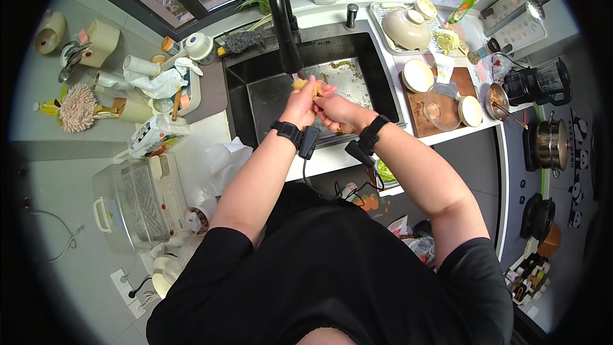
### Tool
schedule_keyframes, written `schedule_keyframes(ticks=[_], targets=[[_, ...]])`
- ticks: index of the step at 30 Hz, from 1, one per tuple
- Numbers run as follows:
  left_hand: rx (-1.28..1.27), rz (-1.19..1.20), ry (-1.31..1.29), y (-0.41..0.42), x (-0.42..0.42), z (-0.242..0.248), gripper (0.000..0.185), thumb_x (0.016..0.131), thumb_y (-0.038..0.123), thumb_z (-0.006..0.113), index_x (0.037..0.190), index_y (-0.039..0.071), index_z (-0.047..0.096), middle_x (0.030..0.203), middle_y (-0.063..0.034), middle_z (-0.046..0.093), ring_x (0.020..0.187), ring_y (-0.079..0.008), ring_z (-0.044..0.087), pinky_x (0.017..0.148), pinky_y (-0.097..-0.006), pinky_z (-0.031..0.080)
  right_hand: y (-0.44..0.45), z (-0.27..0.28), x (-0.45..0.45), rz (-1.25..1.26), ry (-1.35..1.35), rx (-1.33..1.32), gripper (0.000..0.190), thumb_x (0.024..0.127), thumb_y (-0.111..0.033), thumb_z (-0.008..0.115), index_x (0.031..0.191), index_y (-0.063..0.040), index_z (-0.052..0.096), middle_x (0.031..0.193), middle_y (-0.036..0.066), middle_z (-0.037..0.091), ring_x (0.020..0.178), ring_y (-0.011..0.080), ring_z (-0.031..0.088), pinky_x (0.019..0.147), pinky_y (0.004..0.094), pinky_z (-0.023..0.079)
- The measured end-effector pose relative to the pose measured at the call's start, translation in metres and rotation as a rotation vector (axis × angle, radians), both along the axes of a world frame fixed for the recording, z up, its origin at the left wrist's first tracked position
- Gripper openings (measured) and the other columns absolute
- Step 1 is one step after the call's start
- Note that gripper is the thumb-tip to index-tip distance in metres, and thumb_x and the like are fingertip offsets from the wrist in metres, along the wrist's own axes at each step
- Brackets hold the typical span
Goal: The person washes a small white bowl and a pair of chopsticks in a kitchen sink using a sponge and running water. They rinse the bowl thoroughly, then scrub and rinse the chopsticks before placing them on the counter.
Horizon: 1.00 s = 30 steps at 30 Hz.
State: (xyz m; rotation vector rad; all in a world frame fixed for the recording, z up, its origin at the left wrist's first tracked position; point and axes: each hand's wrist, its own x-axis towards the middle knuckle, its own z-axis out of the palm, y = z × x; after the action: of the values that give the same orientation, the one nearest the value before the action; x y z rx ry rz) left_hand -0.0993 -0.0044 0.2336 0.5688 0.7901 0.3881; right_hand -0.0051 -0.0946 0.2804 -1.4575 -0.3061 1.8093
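Over a dark kitchen sink, my left hand and my right hand meet around a small yellowish-brown piece of food. What it is exactly cannot be told, as the fingers cover much of it. The black faucet arches above, its spout end just over the piece. Water at the spout is hard to make out. Greenish and brown scraps lie on the sink bottom behind my hands. Both wrists wear black straps with small devices.
Right of the sink, a wooden cutting board holds bowls and a clear container. Behind it, an upturned bowl rests on a drying rack. A grey scrubber sits behind the sink. White paper or plastic lies on the left counter.
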Motion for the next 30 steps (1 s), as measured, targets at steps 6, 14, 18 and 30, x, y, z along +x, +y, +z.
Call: schedule_keyframes(ticks=[6, 14, 18, 30], targets=[[-0.194, 0.248, 0.151, 0.051, 0.003, -0.022, 0.032, 0.106, 0.033, 0.050, 0.089, 0.006, 0.048, 0.076, -0.0103, 0.055, 0.067, -0.0252, 0.060, 0.084, -0.0491, 0.060, -0.019, 0.015, -0.012, 0.034, 0.066, -0.045, 0.029, 0.109, -0.033, 0.041, 0.089, -0.012, 0.045, 0.066, -0.003, 0.040, 0.045, 0.0067, 0.032, 0.036, 0.0219, 0.020], [-0.182, 0.443, -0.164, 0.044, 0.011, -0.027, 0.018, 0.105, 0.016, 0.047, 0.109, -0.001, 0.051, 0.110, -0.0188, 0.064, 0.109, -0.0361, 0.066, 0.102, -0.0513, 0.053, -0.036, 0.025, -0.001, 0.059, 0.021, -0.044, 0.030, 0.108, -0.032, 0.041, 0.087, -0.012, 0.045, 0.067, -0.003, 0.041, 0.046, 0.0067, 0.033, 0.037, 0.0217, 0.020], [-0.167, 0.163, -0.190, 0.014, 0.013, -0.026, 0.024, 0.104, 0.014, 0.052, 0.123, 0.001, 0.056, 0.121, -0.0104, 0.064, 0.124, -0.0305, 0.059, 0.104, -0.0463, 0.048, -0.017, 0.000, 0.006, 0.005, -0.024, -0.017, 0.031, 0.108, -0.033, 0.041, 0.087, -0.011, 0.046, 0.067, -0.001, 0.043, 0.046, 0.0092, 0.035, 0.036, 0.0234, 0.021], [-0.230, 0.421, 0.022, 0.060, -0.009, -0.048, 0.029, 0.102, 0.034, 0.059, 0.096, 0.007, 0.055, 0.066, -0.0009, 0.045, 0.053, -0.0160, 0.049, 0.076, -0.0448, 0.062, -0.039, 0.022, -0.008, 0.186, -0.076, -0.031, 0.030, 0.108, -0.032, 0.040, 0.087, -0.011, 0.045, 0.065, -0.003, 0.040, 0.045, 0.0072, 0.031, 0.035, 0.0234, 0.023]])
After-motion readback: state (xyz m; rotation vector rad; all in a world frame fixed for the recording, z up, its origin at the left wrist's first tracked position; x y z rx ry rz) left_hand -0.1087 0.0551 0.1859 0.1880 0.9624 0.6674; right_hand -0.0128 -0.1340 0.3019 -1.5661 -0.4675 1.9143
